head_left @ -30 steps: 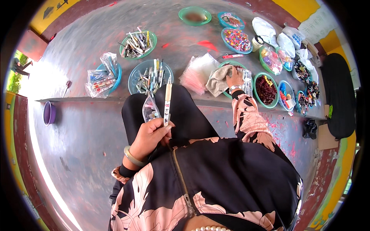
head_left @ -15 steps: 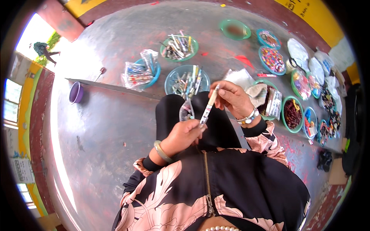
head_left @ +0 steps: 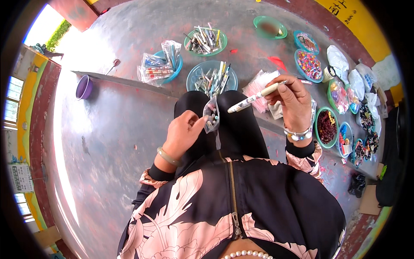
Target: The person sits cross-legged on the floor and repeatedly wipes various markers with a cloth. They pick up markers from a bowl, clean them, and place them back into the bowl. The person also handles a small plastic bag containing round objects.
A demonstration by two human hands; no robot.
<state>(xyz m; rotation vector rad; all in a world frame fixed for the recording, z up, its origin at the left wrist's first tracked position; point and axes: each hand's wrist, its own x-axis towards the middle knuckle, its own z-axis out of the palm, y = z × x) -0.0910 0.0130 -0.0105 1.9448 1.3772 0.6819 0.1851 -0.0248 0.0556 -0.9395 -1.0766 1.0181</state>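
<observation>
A grey concrete floor fills the frame, stained red in places; a raised ledge crosses upper left; yellow walls at upper right; windows at left; sunlight glares upper left.

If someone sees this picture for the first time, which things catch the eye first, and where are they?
In the centre, the left hand pinches a small clear bag of small items above the lap, while the right hand holds a pale pen-like stick pointed toward it. Beyond the knees, green and blue bowls of pens and colourful beads curve along the grey floor to the right.
</observation>
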